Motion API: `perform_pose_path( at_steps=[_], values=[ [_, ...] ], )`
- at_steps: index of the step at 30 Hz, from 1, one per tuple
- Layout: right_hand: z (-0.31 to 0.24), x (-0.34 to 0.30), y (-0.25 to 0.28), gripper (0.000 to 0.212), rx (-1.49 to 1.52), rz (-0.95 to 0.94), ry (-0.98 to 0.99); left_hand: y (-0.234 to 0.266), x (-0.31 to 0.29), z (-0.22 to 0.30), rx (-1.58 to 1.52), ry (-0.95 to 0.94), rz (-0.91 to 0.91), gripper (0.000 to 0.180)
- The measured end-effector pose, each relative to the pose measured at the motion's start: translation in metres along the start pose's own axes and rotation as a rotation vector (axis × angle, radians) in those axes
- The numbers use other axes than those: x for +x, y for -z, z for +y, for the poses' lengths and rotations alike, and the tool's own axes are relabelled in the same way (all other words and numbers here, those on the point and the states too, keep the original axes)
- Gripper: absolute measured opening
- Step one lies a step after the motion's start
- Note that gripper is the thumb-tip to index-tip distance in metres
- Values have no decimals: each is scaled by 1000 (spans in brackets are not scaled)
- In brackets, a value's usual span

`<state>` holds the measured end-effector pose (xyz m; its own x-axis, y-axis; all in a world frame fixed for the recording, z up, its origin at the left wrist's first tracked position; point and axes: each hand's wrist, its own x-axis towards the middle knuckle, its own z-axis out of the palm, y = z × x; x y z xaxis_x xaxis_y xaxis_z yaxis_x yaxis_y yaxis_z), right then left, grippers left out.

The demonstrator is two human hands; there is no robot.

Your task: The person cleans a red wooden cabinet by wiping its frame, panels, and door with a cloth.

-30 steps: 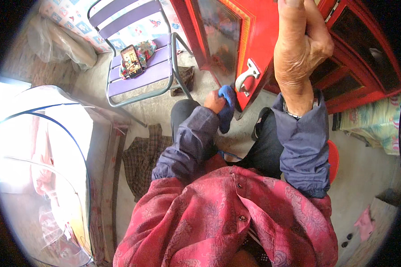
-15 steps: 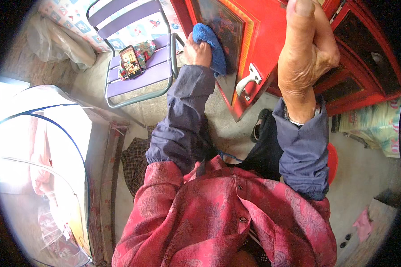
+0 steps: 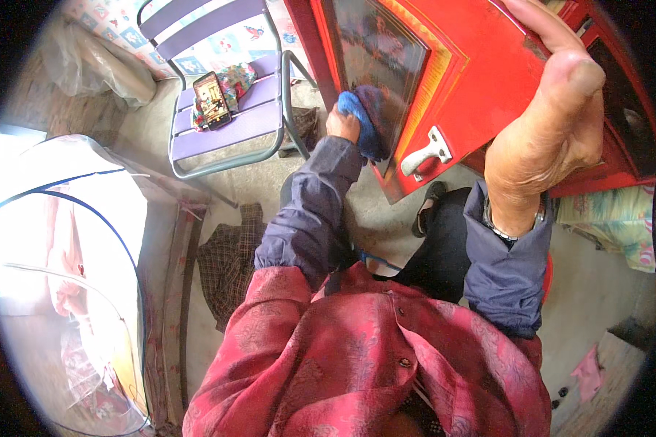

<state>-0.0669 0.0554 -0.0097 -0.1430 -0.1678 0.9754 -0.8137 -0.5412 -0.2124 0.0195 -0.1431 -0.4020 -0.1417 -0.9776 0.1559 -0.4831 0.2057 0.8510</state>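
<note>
My left hand [image 3: 345,125] is closed on a bunched blue cloth [image 3: 372,116]. It presses the cloth against the dark, glossy panel [image 3: 372,54] of a red cabinet door [image 3: 481,80], close to the door's lower left part. A pale metal handle [image 3: 428,152] sticks out near the door's lower corner. My right hand [image 3: 554,124] grips the far right edge of that door; one finger stretches along the edge and the thumb is bent. Some of its fingers are hidden behind the palm.
Left of the door stands a purple slatted chair [image 3: 226,135] with a phone [image 3: 211,100] and a flowered cloth [image 3: 238,79] on its seat. A checked garment [image 3: 229,262] lies on the floor. The red cabinet [image 3: 619,164] stands at the right, beside a patterned bundle [image 3: 616,222].
My left hand has moved the blue cloth down and slightly right over the panel. The door has swung a little right, and my right hand has shifted right and down with it.
</note>
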Motion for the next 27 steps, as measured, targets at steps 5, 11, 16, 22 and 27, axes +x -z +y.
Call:
perform_pose_path(
  at_steps=[5,11,16,22,27],
  values=[
    [-5,6,-3,55,23,7,26,18,-40,-44,99,-55,-244,18],
    [-4,6,0,48,-43,37,-14,23,-121,0,240,131,-504,36],
    [-7,6,-2,40,182,105,-68,62,-149,42,140,86,-540,32],
    [-11,9,-4,32,165,99,-68,91,-162,43,-91,-80,-726,25],
    [-11,11,9,24,191,5,-106,141,-185,105,-471,-176,-1044,26]
  ],
)
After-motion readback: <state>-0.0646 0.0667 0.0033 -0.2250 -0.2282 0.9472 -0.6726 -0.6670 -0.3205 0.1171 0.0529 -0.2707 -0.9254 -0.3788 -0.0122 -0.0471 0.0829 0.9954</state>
